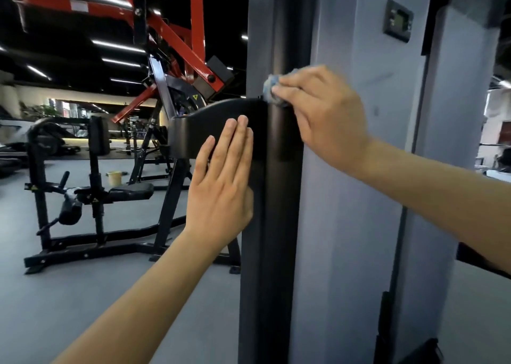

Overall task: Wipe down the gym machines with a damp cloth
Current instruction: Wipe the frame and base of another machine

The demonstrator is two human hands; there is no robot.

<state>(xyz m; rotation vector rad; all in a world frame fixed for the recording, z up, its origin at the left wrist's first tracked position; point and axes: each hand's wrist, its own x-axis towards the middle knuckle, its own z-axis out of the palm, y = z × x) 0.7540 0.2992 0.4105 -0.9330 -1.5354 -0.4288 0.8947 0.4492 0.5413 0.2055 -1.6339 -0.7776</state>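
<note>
We stand on a gym's grey floor (83, 294), with a red-framed machine (177, 40) and a yellow bucket (114, 177) further back. Close in front of us a black post (269, 225) rises beside a grey panel (359, 184). Our left hand (221, 181) lies flat, fingers straight and pressed together, on the black bracket (193, 131) that juts from the post. Our right hand (320, 114) curls its fingers round a bunched blue cloth (269, 87) and presses it against the post, just above the bracket.
</note>
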